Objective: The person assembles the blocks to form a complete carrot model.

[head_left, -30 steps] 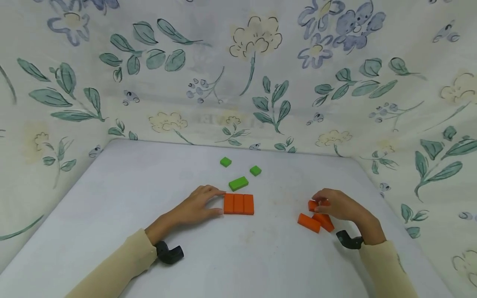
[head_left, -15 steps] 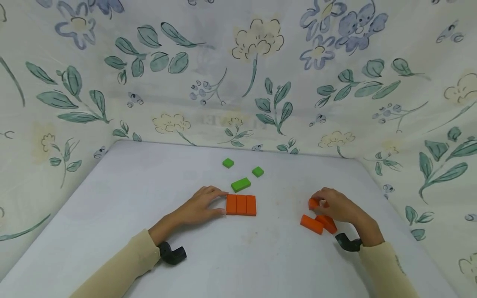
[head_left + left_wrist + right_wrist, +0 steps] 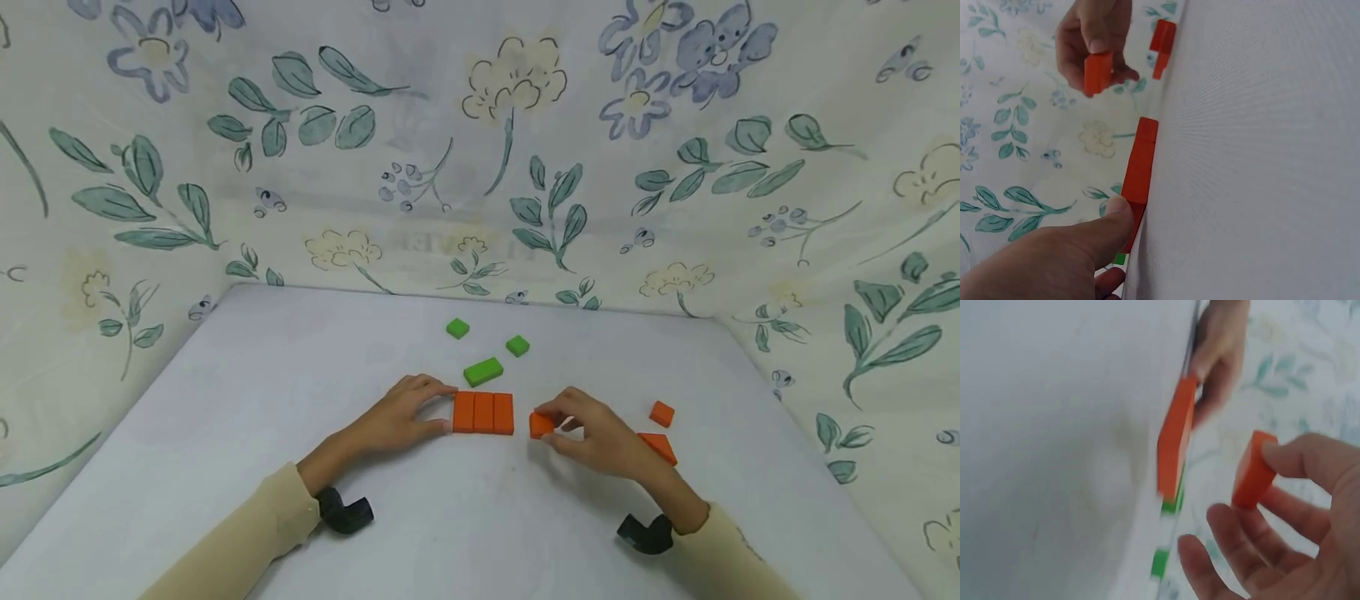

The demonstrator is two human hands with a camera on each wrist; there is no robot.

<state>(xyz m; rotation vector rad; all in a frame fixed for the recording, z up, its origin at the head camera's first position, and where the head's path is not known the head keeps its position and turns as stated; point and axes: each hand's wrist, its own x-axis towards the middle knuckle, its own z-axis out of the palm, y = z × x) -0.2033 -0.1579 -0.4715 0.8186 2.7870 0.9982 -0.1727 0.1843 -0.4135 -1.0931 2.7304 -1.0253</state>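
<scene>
At the left, my left hand (image 3: 408,417) is resting on the tabletop (image 3: 420,517), thumb and forefinger spreading apart, their tips touching the left end of the orange row (image 3: 483,413) without closing around it; I think I am bracing the row so that it does not slide. Its three blocks are lying side by side, long edges touching, at the middle. Just behind are lying the long green block (image 3: 483,372) and, farther back, a left green cube (image 3: 458,328) and a right green cube (image 3: 517,346), perhaps leaving the front free. Next, near the row's right end but apart, my right hand (image 3: 592,433) is pinching an orange block (image 3: 542,426) between thumb and fingertips, above the tabletop, probably so its near side is staying unobstructed. Rightmost, a larger orange piece (image 3: 660,447), partly hidden by my arm, and a small orange piece (image 3: 662,413) are waiting within reach.
</scene>
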